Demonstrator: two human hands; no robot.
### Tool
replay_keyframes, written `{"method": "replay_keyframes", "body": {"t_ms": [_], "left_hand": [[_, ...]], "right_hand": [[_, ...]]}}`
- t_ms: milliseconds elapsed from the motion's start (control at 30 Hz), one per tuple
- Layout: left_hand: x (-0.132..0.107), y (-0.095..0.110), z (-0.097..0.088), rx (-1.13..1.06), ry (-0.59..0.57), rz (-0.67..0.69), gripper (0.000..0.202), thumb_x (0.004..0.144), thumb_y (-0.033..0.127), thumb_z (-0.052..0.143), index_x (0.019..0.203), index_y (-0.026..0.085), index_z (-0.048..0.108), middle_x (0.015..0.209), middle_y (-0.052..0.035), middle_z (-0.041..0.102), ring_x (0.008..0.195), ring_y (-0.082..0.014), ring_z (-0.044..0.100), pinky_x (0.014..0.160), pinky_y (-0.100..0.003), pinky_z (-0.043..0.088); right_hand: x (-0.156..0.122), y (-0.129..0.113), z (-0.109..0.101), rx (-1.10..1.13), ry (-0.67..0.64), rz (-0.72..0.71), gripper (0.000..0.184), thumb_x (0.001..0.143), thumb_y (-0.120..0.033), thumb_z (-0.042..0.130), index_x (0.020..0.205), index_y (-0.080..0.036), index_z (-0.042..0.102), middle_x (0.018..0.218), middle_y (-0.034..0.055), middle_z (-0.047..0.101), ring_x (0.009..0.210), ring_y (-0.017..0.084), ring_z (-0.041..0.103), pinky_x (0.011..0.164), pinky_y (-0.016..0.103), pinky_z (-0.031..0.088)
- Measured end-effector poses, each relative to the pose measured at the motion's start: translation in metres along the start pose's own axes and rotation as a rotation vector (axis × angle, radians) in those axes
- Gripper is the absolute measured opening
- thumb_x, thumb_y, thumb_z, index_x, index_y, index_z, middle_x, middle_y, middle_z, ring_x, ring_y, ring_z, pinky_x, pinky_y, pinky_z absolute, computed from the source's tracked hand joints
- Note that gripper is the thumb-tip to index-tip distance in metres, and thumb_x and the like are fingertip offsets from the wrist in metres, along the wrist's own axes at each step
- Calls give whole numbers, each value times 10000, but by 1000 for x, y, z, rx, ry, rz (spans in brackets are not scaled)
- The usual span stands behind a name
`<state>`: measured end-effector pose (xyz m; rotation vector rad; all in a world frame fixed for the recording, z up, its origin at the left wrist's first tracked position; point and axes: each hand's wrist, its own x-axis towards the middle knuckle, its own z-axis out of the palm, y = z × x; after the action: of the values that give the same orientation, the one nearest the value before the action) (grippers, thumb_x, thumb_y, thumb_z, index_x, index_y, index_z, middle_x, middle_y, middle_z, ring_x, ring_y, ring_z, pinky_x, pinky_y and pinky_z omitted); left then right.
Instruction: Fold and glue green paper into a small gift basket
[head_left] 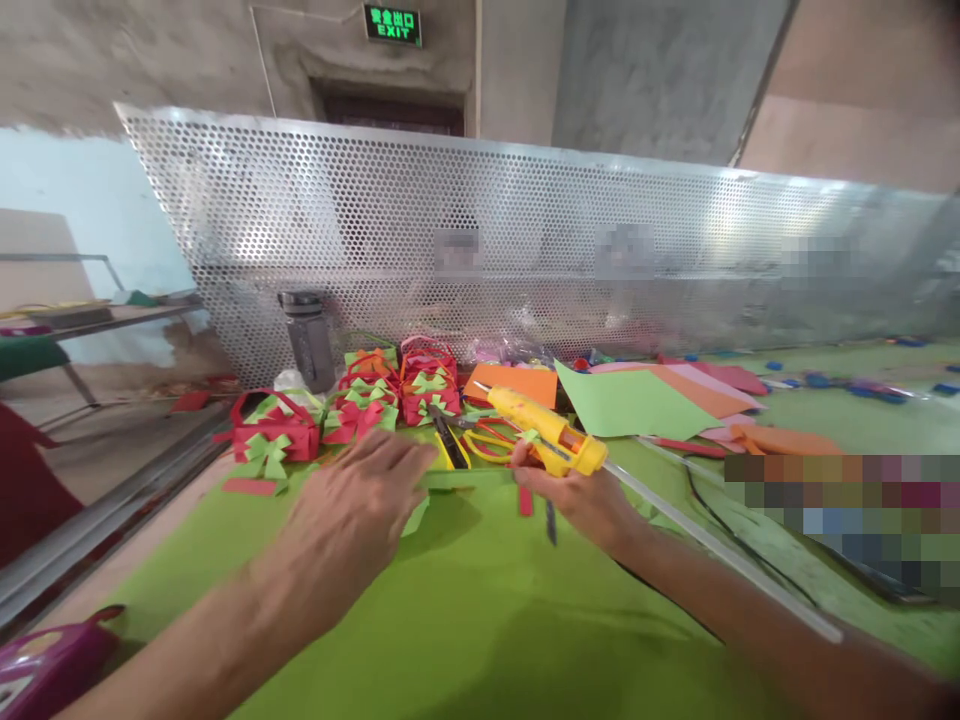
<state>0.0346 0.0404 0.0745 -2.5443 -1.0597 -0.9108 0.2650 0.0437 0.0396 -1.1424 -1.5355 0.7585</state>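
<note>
My right hand (581,495) is closed around a yellow glue gun (544,430), its nozzle pointing up and left, with a long glue stick trailing behind it. My left hand (352,505) rests on the green table cover (450,600), fingers together, pressing a thin green paper strip (465,478) that runs toward my right hand. Beyond the hands lie yellow-handled scissors (487,445) and a yellow utility knife (450,445). Small red paper pieces lie near my right hand.
Several red and green paper baskets with bows (360,405) stand at the back left. Green, orange and pink paper sheets (645,400) lie at the back right. A grey bottle (309,340) stands before a perforated metal screen (525,230). A black cable (720,520) crosses the right side.
</note>
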Motion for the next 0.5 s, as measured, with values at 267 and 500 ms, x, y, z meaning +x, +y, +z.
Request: {"method": "replay_keyframes", "body": {"t_ms": [267, 500], "left_hand": [[-2, 41, 32, -719, -135, -327, 191, 841, 268, 501, 767, 170, 647, 676, -18, 644, 617, -140, 591, 536, -218, 457], [0, 39, 58, -1308, -91, -845, 256, 720, 378, 648, 670, 130, 684, 656, -64, 691, 617, -149, 597, 607, -261, 481]], "right_hand": [[-7, -4, 7, 98, 131, 6, 104, 675, -263, 591, 762, -211, 567, 809, 19, 623, 746, 151, 593, 702, 257, 495], [-19, 5, 19, -1, 2, -45, 102, 678, -237, 512, 746, -238, 587, 765, -3, 633, 712, 145, 599, 712, 252, 491]]}}
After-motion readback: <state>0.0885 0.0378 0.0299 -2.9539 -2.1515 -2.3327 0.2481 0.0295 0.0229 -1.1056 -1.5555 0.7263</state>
